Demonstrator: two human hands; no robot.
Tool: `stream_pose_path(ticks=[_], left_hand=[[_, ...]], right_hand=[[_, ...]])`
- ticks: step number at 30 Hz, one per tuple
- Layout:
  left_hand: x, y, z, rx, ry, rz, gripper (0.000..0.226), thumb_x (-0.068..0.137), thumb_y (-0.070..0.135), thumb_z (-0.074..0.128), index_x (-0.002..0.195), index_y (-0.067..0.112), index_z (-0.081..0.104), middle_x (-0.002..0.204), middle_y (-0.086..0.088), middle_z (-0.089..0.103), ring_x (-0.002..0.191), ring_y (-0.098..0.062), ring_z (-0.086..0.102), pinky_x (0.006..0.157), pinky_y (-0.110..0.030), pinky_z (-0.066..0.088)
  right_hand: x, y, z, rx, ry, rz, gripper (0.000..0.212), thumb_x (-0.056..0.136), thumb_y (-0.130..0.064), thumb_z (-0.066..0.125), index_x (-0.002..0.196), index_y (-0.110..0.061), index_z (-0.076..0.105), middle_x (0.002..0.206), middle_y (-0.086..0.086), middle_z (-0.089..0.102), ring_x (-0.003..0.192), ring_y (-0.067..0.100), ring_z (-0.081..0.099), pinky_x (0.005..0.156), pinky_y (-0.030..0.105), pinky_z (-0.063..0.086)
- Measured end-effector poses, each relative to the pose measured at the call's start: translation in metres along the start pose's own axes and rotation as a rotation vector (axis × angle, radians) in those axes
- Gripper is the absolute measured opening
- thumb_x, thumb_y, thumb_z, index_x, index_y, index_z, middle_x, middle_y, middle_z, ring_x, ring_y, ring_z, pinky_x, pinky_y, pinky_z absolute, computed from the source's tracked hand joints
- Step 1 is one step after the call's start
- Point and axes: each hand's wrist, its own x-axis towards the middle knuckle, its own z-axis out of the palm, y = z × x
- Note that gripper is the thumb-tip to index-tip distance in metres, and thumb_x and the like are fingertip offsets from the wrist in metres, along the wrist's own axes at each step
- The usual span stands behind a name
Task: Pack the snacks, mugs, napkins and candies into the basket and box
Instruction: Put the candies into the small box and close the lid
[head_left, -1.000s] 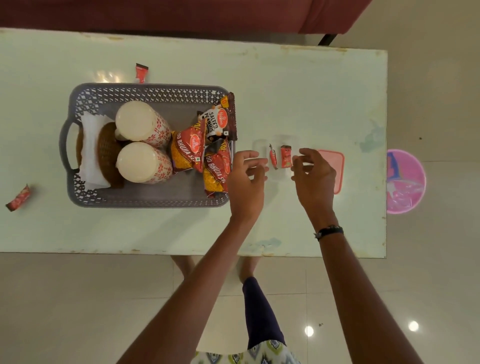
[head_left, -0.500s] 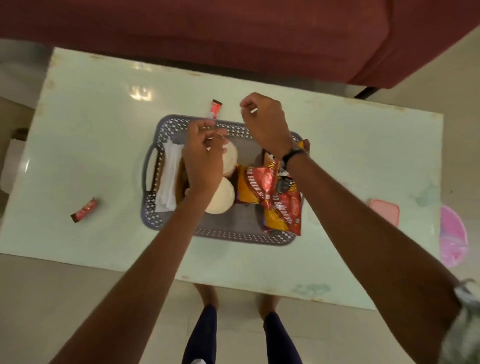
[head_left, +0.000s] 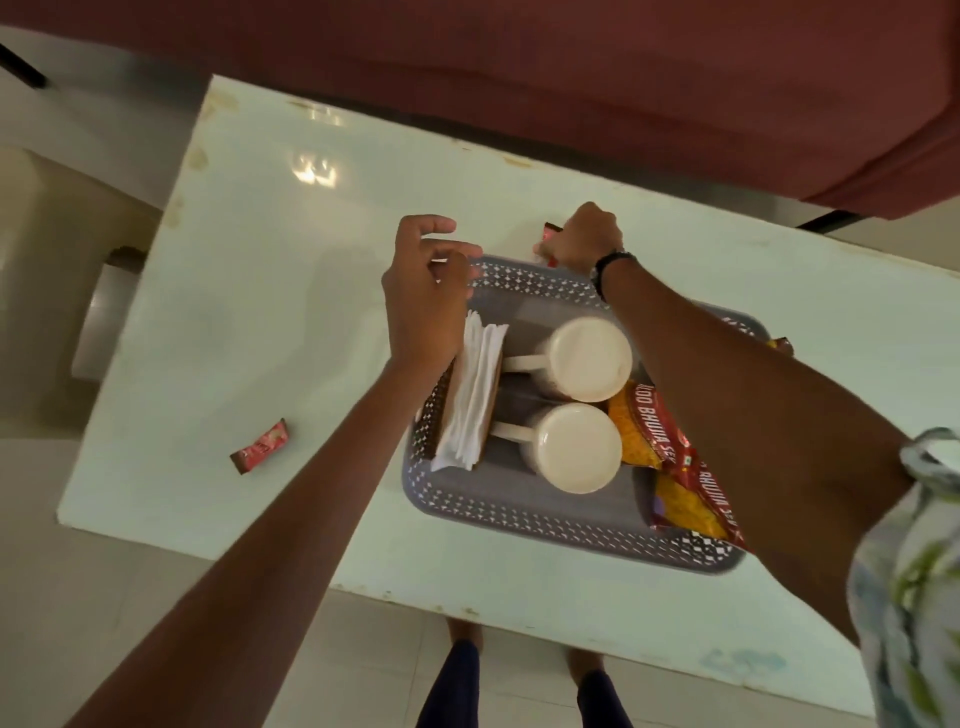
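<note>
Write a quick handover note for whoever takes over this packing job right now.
Right hand grips a red candy on the table just beyond the basket.
Left hand hovers over the basket's far corner, fingers curled; whether it holds anything is unclear.
Done: napkins, two mugs and snack packets sit in the basket.
Left: pack the gripped candy and the other candy lying at table left. The box is not in view.

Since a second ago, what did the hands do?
The right hand left the two candies beside the basket, reached over it and took hold of the candy behind it. The left hand came along, holding nothing. The mugs, napkins and other candy stayed put.
</note>
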Motion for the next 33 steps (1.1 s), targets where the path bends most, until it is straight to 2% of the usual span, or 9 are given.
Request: stream_pose_path(ticks=[3,5,9,15,19,24,26,29,33], left_hand=[[0.000,-0.007,-0.023,0.025,0.007,0.008,0.019,0.088,0.009,0.052,0.108,0.010,0.050,0.092,-0.005,0.071,0.081,-0.018,0.069,0.073,-0.033,0.058],[-0.005,-0.016,-0.043,0.024,0.046,-0.021,0.017,0.089,0.006,0.052,0.105,0.012,0.050,0.091,-0.003,0.070,0.077,-0.014,0.068,0.068,-0.028,0.057],[-0.025,-0.051,-0.101,0.180,0.152,-0.008,0.017,0.087,0.000,0.050,0.098,0.011,0.057,0.088,0.001,0.068,0.078,-0.005,0.065,0.068,-0.021,0.051],[-0.062,-0.117,-0.186,0.569,0.068,-0.141,0.016,0.083,0.017,0.065,0.099,0.019,0.061,0.098,0.006,0.061,0.095,-0.024,0.056,0.077,-0.038,0.047],[-0.076,-0.131,-0.205,0.650,-0.028,-0.188,0.034,0.073,0.019,0.076,0.102,0.019,0.060,0.106,-0.001,0.061,0.096,-0.024,0.053,0.075,-0.032,0.041],[-0.081,-0.135,-0.205,0.587,0.059,-0.250,0.027,0.070,0.010,0.076,0.093,0.011,0.062,0.090,-0.005,0.061,0.086,-0.024,0.058,0.076,-0.041,0.051],[-0.082,-0.134,-0.204,0.552,0.074,-0.322,0.025,0.072,0.008,0.076,0.093,0.007,0.063,0.088,-0.007,0.058,0.081,-0.025,0.059,0.077,-0.035,0.052],[-0.090,-0.118,-0.192,0.467,0.072,-0.358,0.019,0.076,0.012,0.074,0.091,0.004,0.065,0.090,-0.010,0.059,0.071,-0.018,0.061,0.061,-0.007,0.047],[-0.111,-0.069,-0.151,0.366,0.074,-0.204,0.010,0.083,0.017,0.067,0.088,0.009,0.070,0.074,-0.004,0.067,0.059,-0.001,0.061,0.064,-0.009,0.045]], right_hand=[[0.000,-0.010,0.009,0.025,-0.033,-0.052,0.030,0.083,-0.021,0.064,0.106,-0.002,0.065,0.113,0.016,0.068,0.108,0.031,0.062,0.085,0.031,0.049],[-0.008,-0.022,0.012,0.177,-0.021,-0.120,0.018,0.083,-0.017,0.063,0.098,-0.008,0.060,0.098,0.012,0.070,0.092,0.028,0.068,0.083,0.032,0.054],[-0.058,-0.062,0.019,0.542,0.035,-0.447,0.029,0.082,-0.008,0.066,0.108,-0.005,0.054,0.080,-0.004,0.061,0.063,0.015,0.065,0.066,0.035,0.060],[-0.137,-0.097,0.079,0.627,-0.221,-0.543,0.030,0.072,-0.004,0.078,0.098,-0.006,0.062,0.072,0.003,0.067,0.065,0.029,0.067,0.063,0.040,0.059],[-0.161,-0.098,0.113,0.589,-0.292,-0.526,0.026,0.072,-0.005,0.078,0.094,-0.005,0.065,0.075,0.012,0.070,0.064,0.031,0.066,0.064,0.043,0.057],[-0.180,-0.092,0.122,0.626,-0.311,-0.515,0.025,0.074,-0.006,0.077,0.096,-0.004,0.064,0.079,0.016,0.068,0.068,0.033,0.065,0.062,0.043,0.057],[-0.187,-0.088,0.118,0.636,-0.312,-0.514,0.026,0.075,-0.007,0.077,0.098,-0.004,0.064,0.080,0.013,0.067,0.069,0.030,0.065,0.064,0.043,0.058],[-0.201,-0.076,0.110,0.666,-0.297,-0.521,0.027,0.076,-0.009,0.077,0.099,-0.002,0.065,0.084,0.013,0.064,0.070,0.020,0.062,0.063,0.039,0.060],[-0.216,-0.047,0.084,0.703,-0.195,-0.532,0.022,0.078,-0.011,0.075,0.097,-0.002,0.067,0.089,0.013,0.066,0.075,0.017,0.062,0.065,0.026,0.059]])
